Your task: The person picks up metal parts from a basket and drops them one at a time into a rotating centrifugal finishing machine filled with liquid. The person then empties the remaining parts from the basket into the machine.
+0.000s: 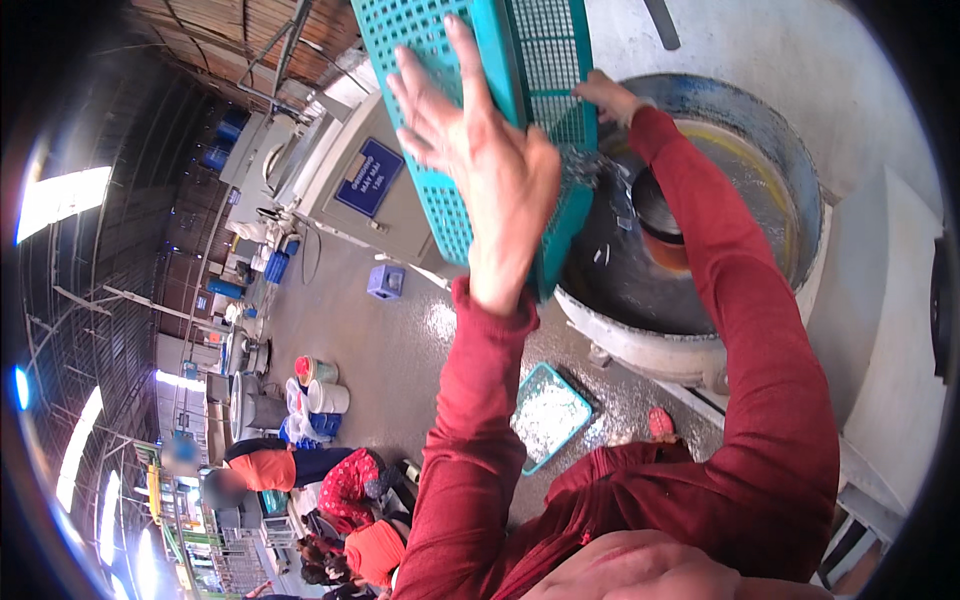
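Left hand [490, 160] splayed, fingers [470, 65] extended: braces teal basket [510, 85] tilted above round tub [640, 345], apparently to keep runoff inside. Touches basket's edge with right hand [610, 97], probably for steadying; cannot tell whether grasping.

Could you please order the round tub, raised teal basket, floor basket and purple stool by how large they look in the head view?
1. Round tub and raised teal basket: unsure which is larger, as the basket looks nearer and the picture's top cuts it off.
2. Floor basket
3. Purple stool
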A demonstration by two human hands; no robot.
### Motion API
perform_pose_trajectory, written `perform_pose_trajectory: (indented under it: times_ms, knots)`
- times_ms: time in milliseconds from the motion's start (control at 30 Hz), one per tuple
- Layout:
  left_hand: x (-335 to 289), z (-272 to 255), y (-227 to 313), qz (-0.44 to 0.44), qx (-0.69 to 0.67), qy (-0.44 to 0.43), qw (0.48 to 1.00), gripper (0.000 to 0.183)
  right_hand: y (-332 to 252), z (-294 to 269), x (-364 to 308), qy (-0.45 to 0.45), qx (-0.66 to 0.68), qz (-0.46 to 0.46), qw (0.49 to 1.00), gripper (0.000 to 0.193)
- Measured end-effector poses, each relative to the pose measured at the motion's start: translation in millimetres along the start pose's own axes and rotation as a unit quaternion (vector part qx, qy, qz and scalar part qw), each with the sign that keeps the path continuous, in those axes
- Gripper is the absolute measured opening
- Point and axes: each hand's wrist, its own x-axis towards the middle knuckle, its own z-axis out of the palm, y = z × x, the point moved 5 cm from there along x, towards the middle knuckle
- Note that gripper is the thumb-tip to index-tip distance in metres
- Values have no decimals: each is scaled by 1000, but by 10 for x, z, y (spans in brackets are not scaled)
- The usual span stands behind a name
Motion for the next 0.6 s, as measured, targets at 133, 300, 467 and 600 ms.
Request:
perform_pose_trajectory:
  times_ms: [133,300,467,600]
  knots:
    - [-97,-80,-1,9,2,-6,1000,88,153,-4,125,-8,-1,25,1000,46]
    - [-80,-126,-16,25,-5,-3,1000,88,110,4,193,-45,5,12,999,50]
    - [64,-138,-132,7,-65,-31,997,93,27,92,174,-43,38,-30,998,48]
    - [103,-202,-254,37,-70,-15,997,91,98,214,216,-64,61,-21,996,50]
